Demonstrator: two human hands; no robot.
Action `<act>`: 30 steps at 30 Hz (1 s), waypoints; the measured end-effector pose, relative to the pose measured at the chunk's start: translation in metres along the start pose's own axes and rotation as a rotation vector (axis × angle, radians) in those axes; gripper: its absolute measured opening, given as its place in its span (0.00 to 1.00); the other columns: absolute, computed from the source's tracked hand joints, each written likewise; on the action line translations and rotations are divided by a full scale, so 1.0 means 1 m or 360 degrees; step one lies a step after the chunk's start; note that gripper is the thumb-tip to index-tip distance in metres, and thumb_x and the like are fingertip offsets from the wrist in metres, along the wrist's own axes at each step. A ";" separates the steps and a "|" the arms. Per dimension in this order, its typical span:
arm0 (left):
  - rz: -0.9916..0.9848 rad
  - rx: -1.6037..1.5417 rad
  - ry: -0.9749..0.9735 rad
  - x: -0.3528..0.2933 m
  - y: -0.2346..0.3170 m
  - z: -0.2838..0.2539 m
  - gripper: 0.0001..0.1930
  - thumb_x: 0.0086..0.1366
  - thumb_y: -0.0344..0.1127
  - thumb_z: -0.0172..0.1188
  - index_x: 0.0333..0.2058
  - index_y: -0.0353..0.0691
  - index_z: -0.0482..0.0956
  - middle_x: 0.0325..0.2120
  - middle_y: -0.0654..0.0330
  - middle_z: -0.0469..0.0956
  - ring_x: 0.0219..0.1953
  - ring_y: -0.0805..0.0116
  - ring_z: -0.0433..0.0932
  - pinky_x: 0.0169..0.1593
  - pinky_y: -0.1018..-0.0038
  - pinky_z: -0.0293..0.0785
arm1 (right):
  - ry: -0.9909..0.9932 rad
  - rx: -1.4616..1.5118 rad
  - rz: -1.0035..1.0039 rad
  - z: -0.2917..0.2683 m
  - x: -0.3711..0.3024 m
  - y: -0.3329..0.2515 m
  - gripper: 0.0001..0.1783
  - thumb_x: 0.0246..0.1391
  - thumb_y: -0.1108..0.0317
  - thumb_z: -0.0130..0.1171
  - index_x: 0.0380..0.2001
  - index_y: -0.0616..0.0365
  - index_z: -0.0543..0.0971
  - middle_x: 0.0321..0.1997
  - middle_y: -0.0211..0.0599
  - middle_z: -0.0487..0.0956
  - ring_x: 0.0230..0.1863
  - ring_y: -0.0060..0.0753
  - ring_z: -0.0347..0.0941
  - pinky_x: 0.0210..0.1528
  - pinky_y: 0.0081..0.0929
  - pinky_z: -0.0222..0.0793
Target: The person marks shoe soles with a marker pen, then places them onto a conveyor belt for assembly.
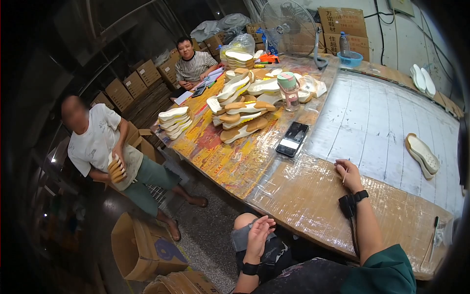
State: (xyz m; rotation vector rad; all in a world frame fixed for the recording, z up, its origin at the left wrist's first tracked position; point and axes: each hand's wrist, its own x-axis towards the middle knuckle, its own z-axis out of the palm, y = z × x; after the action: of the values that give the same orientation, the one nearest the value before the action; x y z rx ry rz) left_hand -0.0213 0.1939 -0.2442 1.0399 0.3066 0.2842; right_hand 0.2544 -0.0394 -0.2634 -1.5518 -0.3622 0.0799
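Observation:
My right hand (348, 177) rests at the edge of the cardboard-covered table front, its fingers curled around a thin pale stick (344, 177). A black strap circles that wrist, and a small black device (347, 206) with a cable sits beside it. My left hand (259, 237) is above my lap, palm turned up and fingers loosely apart, with nothing in it. Next to it lies grey cloth (241, 238) over my knee. A black phone (293, 139) lies on the table beyond my right hand. To the right, a single white and tan shoe sole (423, 155) lies on the white sheet.
Several shoe soles (245, 128) are heaped mid-table, with a stack (175, 121) at the left edge. Behind the phone stands a green-lidded bottle (289, 92). A fan (289, 29) is at the back. One person (98, 142) stands left holding soles; another (193, 66) sits at the far end.

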 end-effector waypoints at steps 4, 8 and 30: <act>0.0009 -0.0007 -0.0007 -0.001 0.000 -0.001 0.14 0.61 0.30 0.46 0.46 0.36 0.64 0.40 0.58 0.70 0.44 0.69 0.69 0.46 0.76 0.66 | -0.0007 -0.0044 -0.0001 -0.001 -0.001 -0.001 0.14 0.50 0.72 0.49 0.40 0.66 0.70 0.36 0.38 0.76 0.36 0.22 0.71 0.38 0.17 0.66; 0.0004 -0.0016 -0.0001 -0.002 -0.001 0.000 0.14 0.61 0.30 0.46 0.46 0.36 0.64 0.40 0.57 0.70 0.44 0.69 0.69 0.46 0.76 0.66 | -0.0011 0.0048 0.0049 -0.001 -0.001 0.003 0.14 0.50 0.72 0.49 0.40 0.66 0.70 0.36 0.38 0.76 0.36 0.22 0.71 0.38 0.17 0.66; -0.0015 -0.0098 -0.0064 0.000 0.003 -0.004 0.13 0.61 0.30 0.47 0.45 0.36 0.64 0.38 0.57 0.70 0.42 0.68 0.69 0.45 0.74 0.67 | 0.0097 -0.0322 0.0052 0.016 0.015 -0.005 0.17 0.54 0.60 0.44 0.41 0.61 0.70 0.26 0.39 0.76 0.25 0.26 0.73 0.29 0.20 0.67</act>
State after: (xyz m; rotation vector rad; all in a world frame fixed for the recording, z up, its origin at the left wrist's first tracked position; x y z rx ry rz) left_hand -0.0235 0.1987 -0.2438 0.9823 0.2649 0.2624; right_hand 0.2631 -0.0198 -0.2564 -1.7565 -0.3037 0.0215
